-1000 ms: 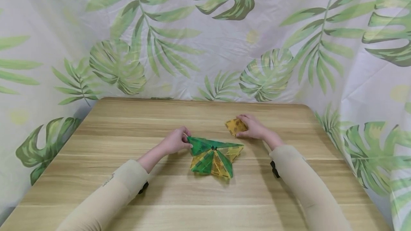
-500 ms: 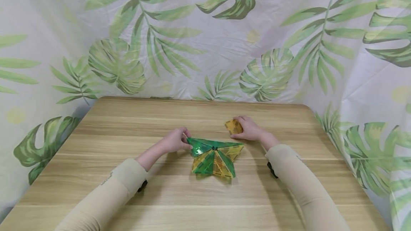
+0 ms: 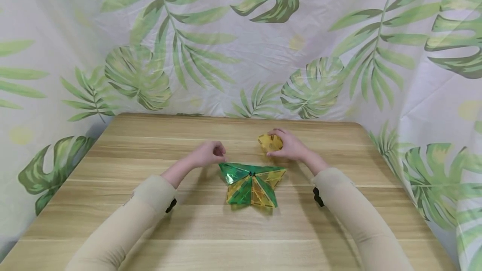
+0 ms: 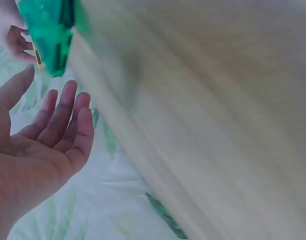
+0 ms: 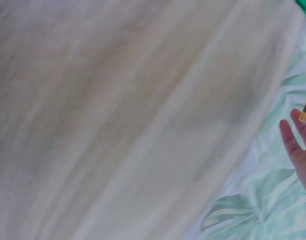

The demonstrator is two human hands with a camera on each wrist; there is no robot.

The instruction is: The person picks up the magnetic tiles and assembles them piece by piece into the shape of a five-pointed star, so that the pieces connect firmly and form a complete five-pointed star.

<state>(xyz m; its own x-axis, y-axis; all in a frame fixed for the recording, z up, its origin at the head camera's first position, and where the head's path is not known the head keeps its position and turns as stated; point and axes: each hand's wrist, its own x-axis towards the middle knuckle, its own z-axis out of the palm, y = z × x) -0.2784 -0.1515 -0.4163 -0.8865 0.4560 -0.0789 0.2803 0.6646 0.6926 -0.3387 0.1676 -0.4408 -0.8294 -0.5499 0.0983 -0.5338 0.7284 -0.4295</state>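
A see-through structure of green and yellow triangular magnetic tiles (image 3: 252, 185), joined round a common middle point, stands near the centre of the table. Just behind its left green corner is my left hand (image 3: 208, 154). In the left wrist view the fingers (image 4: 61, 119) are loosely bent, with a gap between them and the green tiles (image 4: 50, 37). Farther back, to the right, my right hand (image 3: 290, 145) holds a yellow magnetic tile piece (image 3: 266, 142) between thumb and fingers. Only a small yellow edge (image 5: 303, 117) of that piece shows in the right wrist view.
The wood-grain table (image 3: 169, 237) reaches back to a white cloth (image 3: 256, 62) printed with green leaves, which also hangs at both sides. A dark strap (image 3: 318, 197) shows under the right sleeve.
My left hand has let go of the green corner and lifted slightly up and back. The right hand has shifted left with the yellow piece, which is now turned a little.
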